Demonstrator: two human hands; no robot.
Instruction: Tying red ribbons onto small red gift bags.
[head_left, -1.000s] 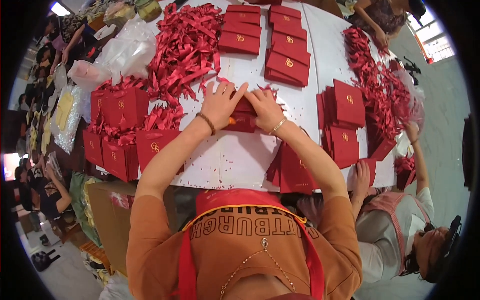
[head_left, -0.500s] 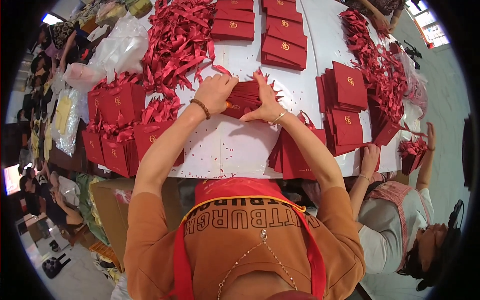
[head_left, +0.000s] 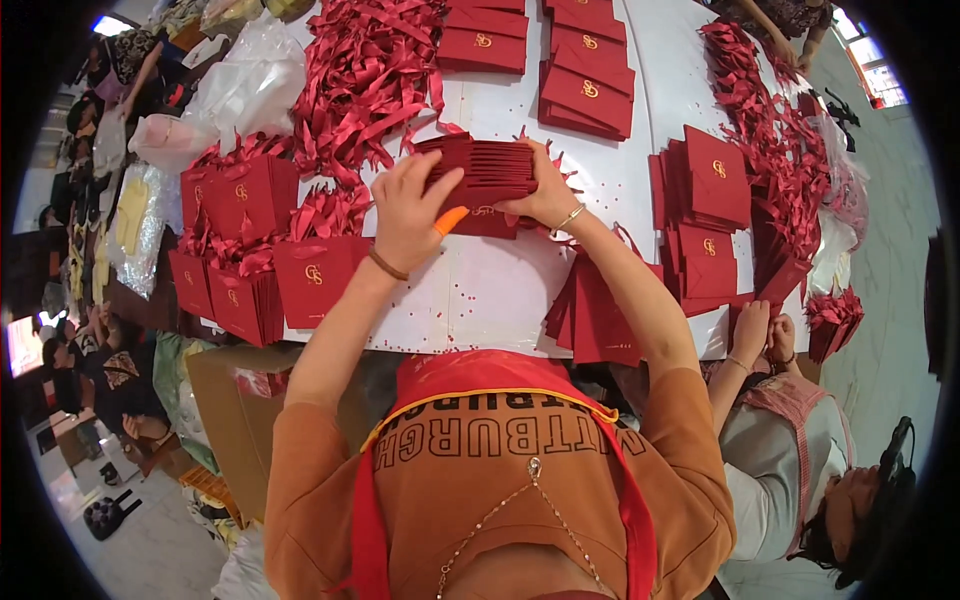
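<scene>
Lifted clear of the white table [head_left: 600, 150] since a second ago: a stack of dark red cards [head_left: 490, 172], earlier lying flat under both palms, now raised and squared edge-on between the hands. Left hand [head_left: 410, 212] curled around the stack's near left end, thumb on top, an orange tool [head_left: 451, 219] poking out beneath the fingers. Right hand [head_left: 545, 195] clamped on the right end, fingers wrapped over the edge (bracelet at the wrist). Gathered, then, and apparently being evened up. Crowding the work: heaps of red ribbon [head_left: 365, 70] just beyond, upright folded cards with gold emblems [head_left: 310, 275] to the left, more piles [head_left: 705, 205] to the right. At lower right, a co-worker's hands [head_left: 762, 335] at the table's edge. Little bare surface left for setting the stack down.
</scene>
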